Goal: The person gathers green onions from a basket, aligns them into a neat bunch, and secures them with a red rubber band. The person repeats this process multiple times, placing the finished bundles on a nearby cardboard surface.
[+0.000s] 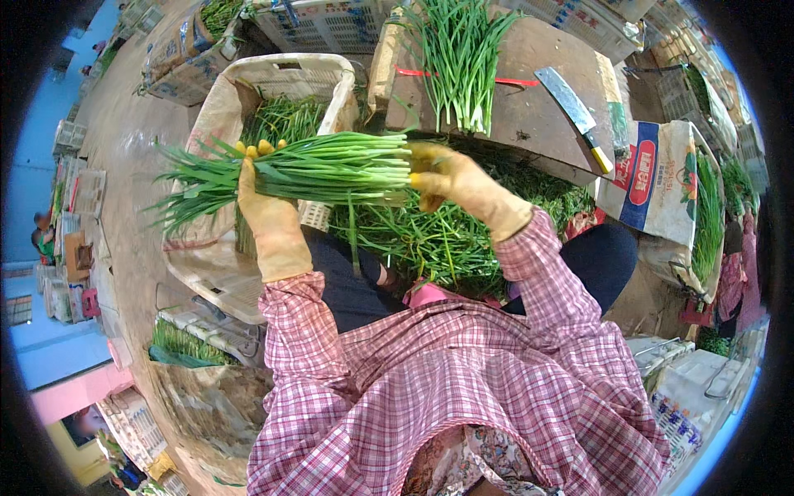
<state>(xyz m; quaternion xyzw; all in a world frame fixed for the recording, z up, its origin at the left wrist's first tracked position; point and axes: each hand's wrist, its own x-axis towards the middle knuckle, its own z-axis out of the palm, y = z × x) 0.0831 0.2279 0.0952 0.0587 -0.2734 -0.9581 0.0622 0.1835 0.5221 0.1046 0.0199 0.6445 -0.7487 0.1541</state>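
My left hand (267, 211), in a yellow rubber glove, grips a bunch of green garlic chives (347, 167) around its leafy part. The bunch lies sideways, its pale stem ends pointing right. At those ends is my right hand (462, 183), gloved alike and slightly blurred, with fingers apart against the stems. Another chive bunch (462, 74) rests on a brown board (527, 56), across a red strip (521, 81). To its right on the same board lies a cleaver (574, 108) with a black and yellow handle.
Loose chive leaves (428, 242) heap up between my knees. On the left stands a white plastic crate (335, 80) with more greens inside. A printed woven sack (657, 173) stands on the right beside chives (707, 217). Stacked crates (322, 28) line the far side.
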